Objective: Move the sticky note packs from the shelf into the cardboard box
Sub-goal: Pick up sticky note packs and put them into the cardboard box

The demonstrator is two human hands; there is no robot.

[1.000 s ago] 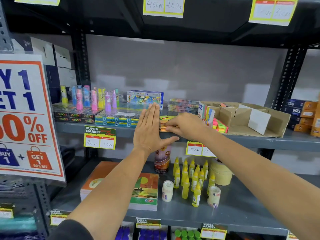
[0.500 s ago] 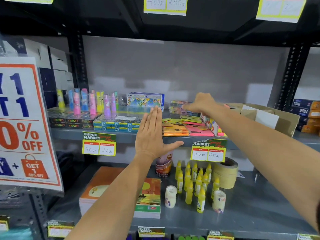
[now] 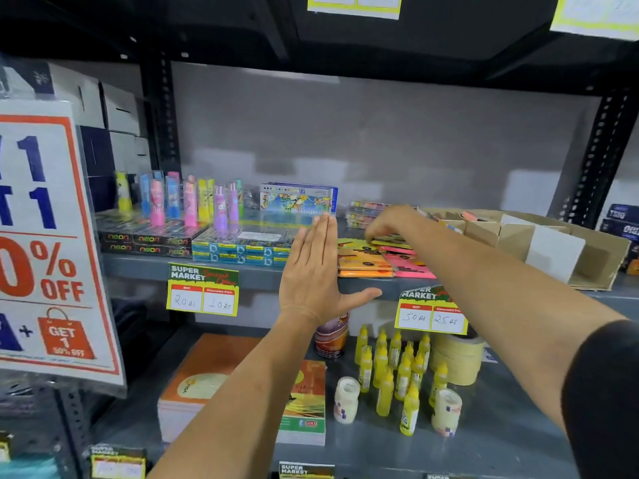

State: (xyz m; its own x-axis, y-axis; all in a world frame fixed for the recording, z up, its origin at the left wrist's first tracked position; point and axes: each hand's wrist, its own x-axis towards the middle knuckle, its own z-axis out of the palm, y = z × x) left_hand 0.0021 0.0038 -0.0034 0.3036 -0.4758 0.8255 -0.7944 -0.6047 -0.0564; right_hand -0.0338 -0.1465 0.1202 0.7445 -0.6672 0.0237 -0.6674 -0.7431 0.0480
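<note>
On shelf (image 3: 242, 274): right hand (image 3: 390, 224) pinching sticky note packs (image 3: 377, 257); left hand (image 3: 313, 274) flat.

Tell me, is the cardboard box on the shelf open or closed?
Open. The cardboard box has its top uncovered, with inner dividers and a white card visible inside.

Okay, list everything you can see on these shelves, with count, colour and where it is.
sticky note packs: several, yellow, orange, pink; upper shelf, centre front
cardboard box: one, brown; upper shelf, right
neon boxes: several, black; upper shelf, left
marker tubes: about ten, pastel; standing on the neon boxes
pencil box: one, blue; upper shelf, back
glue bottles: over a dozen, yellow; lower shelf
tape rolls: stacked, beige; lower shelf, right
notebooks: stack, orange cover; lower shelf, left
sale sign: one, white and orange; far left
left hand: flat, open, beside the packs
right hand: fingers on the top pack
</note>
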